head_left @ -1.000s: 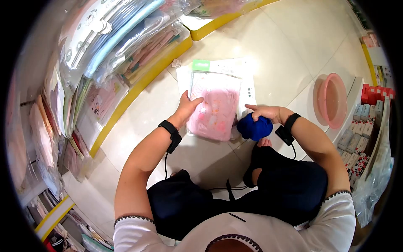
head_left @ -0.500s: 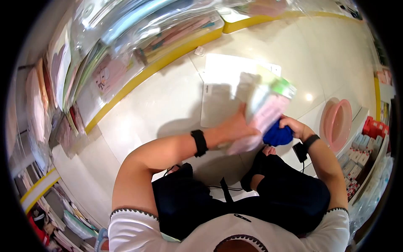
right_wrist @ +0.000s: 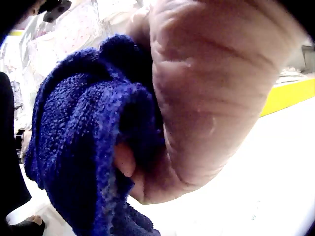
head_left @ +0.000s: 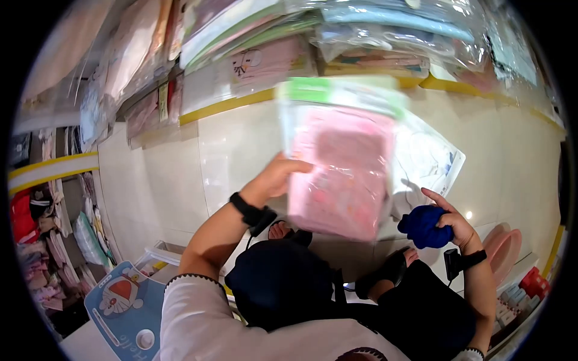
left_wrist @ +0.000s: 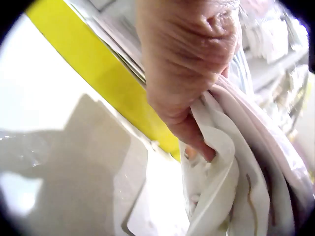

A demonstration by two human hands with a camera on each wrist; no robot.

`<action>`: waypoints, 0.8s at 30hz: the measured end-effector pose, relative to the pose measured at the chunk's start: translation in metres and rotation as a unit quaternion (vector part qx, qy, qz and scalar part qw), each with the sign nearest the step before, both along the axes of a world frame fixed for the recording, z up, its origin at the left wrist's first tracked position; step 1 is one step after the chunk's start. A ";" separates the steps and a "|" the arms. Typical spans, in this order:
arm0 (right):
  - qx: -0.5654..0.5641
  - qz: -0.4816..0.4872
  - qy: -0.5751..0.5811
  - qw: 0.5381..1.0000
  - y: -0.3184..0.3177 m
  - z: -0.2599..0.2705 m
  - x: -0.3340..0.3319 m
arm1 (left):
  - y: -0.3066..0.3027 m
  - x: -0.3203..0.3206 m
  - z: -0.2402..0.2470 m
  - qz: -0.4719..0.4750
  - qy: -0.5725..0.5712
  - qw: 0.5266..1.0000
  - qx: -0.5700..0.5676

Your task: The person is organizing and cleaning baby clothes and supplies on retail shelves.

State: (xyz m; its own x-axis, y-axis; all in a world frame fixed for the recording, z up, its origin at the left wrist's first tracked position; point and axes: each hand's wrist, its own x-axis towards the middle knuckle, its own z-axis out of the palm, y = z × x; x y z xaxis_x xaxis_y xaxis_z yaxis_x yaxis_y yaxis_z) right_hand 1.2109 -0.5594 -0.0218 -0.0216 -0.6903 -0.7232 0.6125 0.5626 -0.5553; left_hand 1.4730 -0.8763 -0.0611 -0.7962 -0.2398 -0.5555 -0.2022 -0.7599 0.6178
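Observation:
My left hand (head_left: 278, 175) grips the left edge of a pink packaged garment (head_left: 343, 174) in clear plastic, its thumb lying over the front. A green label (head_left: 308, 90) runs along the package's top. In the left wrist view, the hand (left_wrist: 189, 64) pinches the pale, folded edge of that package (left_wrist: 221, 167). A bunched blue terry cloth (head_left: 426, 227) is held in my right hand (head_left: 460, 227), with the index finger stretched out. Close up, the right wrist view shows the thumb tip poking through folds of the cloth (right_wrist: 74, 128).
A white packaged item (head_left: 424, 156) lies on the tiled floor, partly behind the pink package. Yellow-edged shelves (head_left: 232, 105) of bagged clothes stand ahead. Right of the right hand is a pink basin (head_left: 506, 249); a blue cartoon-printed board (head_left: 123, 313) stands at lower left.
The pink package, first flat on the white item, was lifted, swung edge-on towards the blue cloth, then turned face up and moved left. The head view has turned left. The right hand keeps the cloth.

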 end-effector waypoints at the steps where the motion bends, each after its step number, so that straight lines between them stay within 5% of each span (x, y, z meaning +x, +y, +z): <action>1: 0.003 -0.005 0.002 1.000 -0.006 0.000 -0.002 | -0.011 0.021 0.004 0.059 0.002 0.998 -0.011; 5: 0.017 -0.019 0.008 1.000 -0.017 0.002 -0.005 | -0.071 0.090 0.006 0.256 0.015 0.966 -0.019; 13: 0.044 -0.049 -0.005 0.998 -0.025 0.004 0.008 | -0.201 0.082 -0.023 0.237 -0.028 0.970 -0.034; 18: 0.051 -0.088 -0.021 0.995 -0.016 -0.004 0.014 | -0.222 0.056 -0.030 0.251 0.046 0.966 -0.052; 21: 0.073 -0.101 -0.036 0.992 -0.020 0.001 0.018 | -0.274 0.063 -0.077 0.193 0.097 0.974 -0.067; 24: 0.090 -0.085 -0.038 0.992 -0.022 -0.006 0.016 | -0.294 0.013 -0.077 0.364 0.086 0.927 0.000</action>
State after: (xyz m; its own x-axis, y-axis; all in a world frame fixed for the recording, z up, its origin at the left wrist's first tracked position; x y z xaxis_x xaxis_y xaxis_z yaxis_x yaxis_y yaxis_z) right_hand 1.2272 -0.5810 -0.0273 -0.0677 -0.5413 -0.8381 0.7433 0.5329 -0.4043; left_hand 1.4858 -1.1699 -0.1382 -0.5003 -0.7492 -0.4342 0.4664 -0.6556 0.5939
